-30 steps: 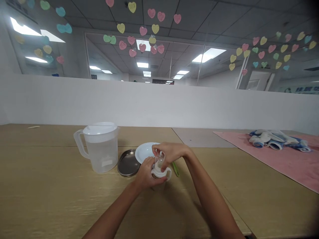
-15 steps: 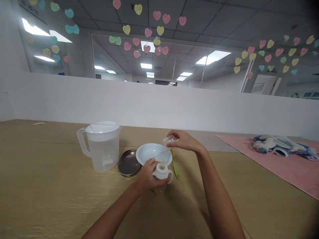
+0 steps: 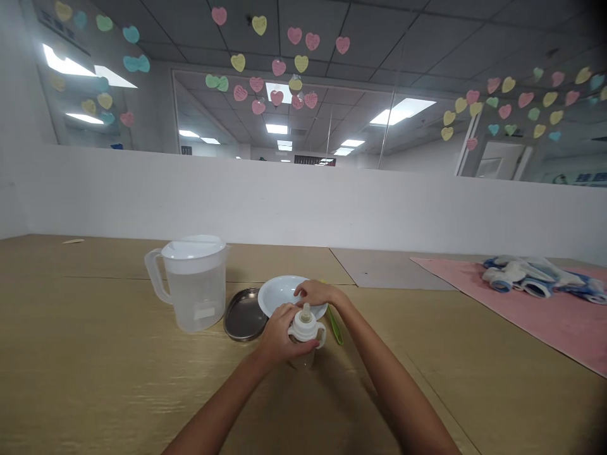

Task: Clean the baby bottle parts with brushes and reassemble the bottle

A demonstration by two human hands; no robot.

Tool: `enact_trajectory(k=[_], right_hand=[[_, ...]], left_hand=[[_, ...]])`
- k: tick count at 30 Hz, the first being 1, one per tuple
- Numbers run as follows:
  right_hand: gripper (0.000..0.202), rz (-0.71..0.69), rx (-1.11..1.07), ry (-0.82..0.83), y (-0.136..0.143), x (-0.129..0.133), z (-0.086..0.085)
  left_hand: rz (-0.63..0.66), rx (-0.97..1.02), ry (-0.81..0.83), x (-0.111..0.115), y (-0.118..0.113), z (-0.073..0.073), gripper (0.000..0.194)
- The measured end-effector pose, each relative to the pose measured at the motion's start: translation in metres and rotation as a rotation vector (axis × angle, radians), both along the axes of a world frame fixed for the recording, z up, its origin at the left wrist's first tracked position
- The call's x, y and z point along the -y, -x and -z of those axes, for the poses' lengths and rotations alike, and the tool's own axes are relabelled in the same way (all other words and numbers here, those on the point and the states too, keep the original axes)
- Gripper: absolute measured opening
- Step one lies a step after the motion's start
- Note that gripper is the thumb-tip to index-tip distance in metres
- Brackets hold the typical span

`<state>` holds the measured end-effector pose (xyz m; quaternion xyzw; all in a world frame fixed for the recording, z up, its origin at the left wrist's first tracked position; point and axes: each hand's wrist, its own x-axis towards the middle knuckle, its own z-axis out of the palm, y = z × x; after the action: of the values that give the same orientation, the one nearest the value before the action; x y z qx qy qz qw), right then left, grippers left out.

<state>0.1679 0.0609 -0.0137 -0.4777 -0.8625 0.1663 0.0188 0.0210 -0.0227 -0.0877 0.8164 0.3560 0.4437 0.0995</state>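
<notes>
My left hand [image 3: 279, 336] is wrapped round a baby bottle [image 3: 305, 327] with a white collar, two side handles and a bare teat on top. The bottle stands upright, its clear lower part partly behind my thumb. Just behind it my right hand [image 3: 317, 292] reaches over the white bowl [image 3: 275, 287], fingers bent down and close together. Whatever they hold, if anything, is hidden. A brush with a green handle [image 3: 335, 327] lies to the right of the bowl, partly covered by my right hand and forearm.
To the left of the bowl lies a round dark metal tray [image 3: 245, 316]. Beyond it stands a lidded clear pitcher [image 3: 198, 291] with liquid inside. On the right, blue and white bundled items [image 3: 535, 278] rest on a pink mat [image 3: 512, 316]. A white wall [image 3: 303, 202] closes off the back.
My right hand has moved left and down, from beside the bowl to over it. The clear cap that it held is out of sight. My left hand keeps its grip on the bottle.
</notes>
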Motion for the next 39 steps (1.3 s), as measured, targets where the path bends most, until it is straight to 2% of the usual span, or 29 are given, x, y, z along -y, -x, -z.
enact_trajectory(k=[2,5,7,8,11,13,16,22,30,35,39], right_hand=[[0.037,0.004,-0.102,-0.013,-0.001,0.012,-0.014],[0.052,-0.06,-0.245,0.169,-0.001,0.038,-0.038],[0.05,-0.137,-0.145,0.239,0.001,0.055,-0.049],[0.048,-0.156,-0.082,0.199,0.003,0.061,-0.051],[0.048,-0.181,0.08,-0.056,0.012,0.07,-0.045],[0.051,-0.202,0.155,-0.144,0.017,0.069,-0.038],[0.054,-0.245,0.199,-0.103,0.019,0.063,-0.034],[0.046,-0.29,0.176,-0.002,0.017,0.063,-0.04],[0.037,-0.349,0.143,0.051,0.016,0.059,-0.038],[0.042,-0.401,0.132,0.081,0.012,0.061,-0.045],[0.043,-0.358,0.061,0.113,0.006,0.06,-0.05]], left_hand=[[-0.008,-0.013,-0.021,0.0,0.0,0.0,0.043],[-0.042,-0.025,-0.029,0.0,0.0,0.0,0.045],[-0.063,-0.021,-0.018,-0.001,0.0,0.002,0.045],[-0.069,-0.02,-0.012,-0.002,0.0,0.003,0.046],[-0.083,-0.011,0.012,-0.003,0.0,0.005,0.053],[-0.091,0.014,0.032,-0.004,0.0,0.006,0.06],[-0.076,0.023,0.091,-0.003,0.001,0.003,0.057],[0.018,0.075,0.17,0.0,0.002,-0.004,0.045],[0.028,0.139,0.235,0.002,0.001,-0.008,0.043],[0.02,0.111,0.245,0.003,0.004,-0.01,0.043],[0.031,0.054,0.236,0.002,0.005,-0.012,0.045]])
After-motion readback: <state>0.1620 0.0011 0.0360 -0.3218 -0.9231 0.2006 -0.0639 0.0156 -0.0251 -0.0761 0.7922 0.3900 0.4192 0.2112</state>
